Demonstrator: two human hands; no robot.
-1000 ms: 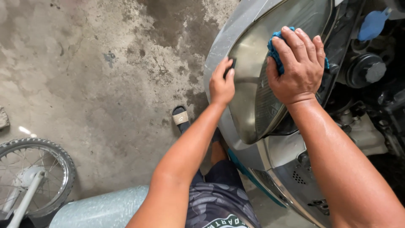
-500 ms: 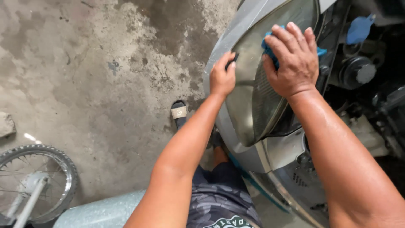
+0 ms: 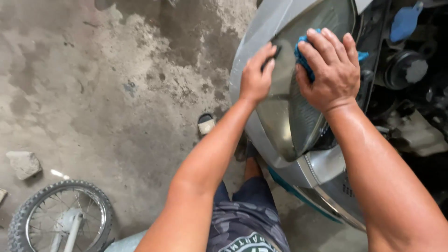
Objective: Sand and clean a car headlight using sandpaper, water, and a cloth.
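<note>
With both placed: two hands [image 3: 255, 77], one cloth [image 3: 303, 58]

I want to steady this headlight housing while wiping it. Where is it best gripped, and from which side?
Probably at the silver housing edge beside the lens, from the floor side, where the left hand grips: that rim gives fingers a lip, while the curved lens stays free for the right hand and blue cloth.

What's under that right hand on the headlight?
A blue cloth is pressed under the right hand against the headlight lens. Only its edges show beside the fingers; the rest, and the lens beneath it, is covered by the hand.
</note>
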